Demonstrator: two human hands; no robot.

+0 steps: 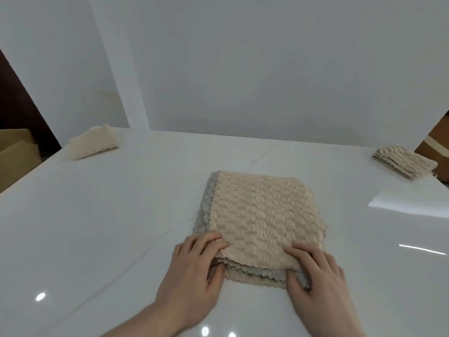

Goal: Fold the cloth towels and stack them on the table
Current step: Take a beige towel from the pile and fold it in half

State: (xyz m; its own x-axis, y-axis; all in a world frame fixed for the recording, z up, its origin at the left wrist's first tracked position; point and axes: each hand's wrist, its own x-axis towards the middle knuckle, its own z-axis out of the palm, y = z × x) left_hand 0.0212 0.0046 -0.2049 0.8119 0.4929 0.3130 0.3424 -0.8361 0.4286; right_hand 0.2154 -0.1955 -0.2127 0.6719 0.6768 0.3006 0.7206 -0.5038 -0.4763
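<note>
A folded towel (262, 215) lies mid-desk, near the front edge, its near corners pinched between thumb and fingers by the left hand (194, 271) and the right hand (318, 278). Several layers are seen at its near hem, so its folding is judged nearly complete. A finished stack (404, 161) sits at the far right of the desk (97, 227). One crumpled towel (93, 142) at the far left is not yet folded.

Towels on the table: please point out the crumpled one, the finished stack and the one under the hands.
crumpled towel (93, 142), head view, its middle
finished stack (404, 161), head view, top towel
folded towel (262, 215), head view, top layer
</note>
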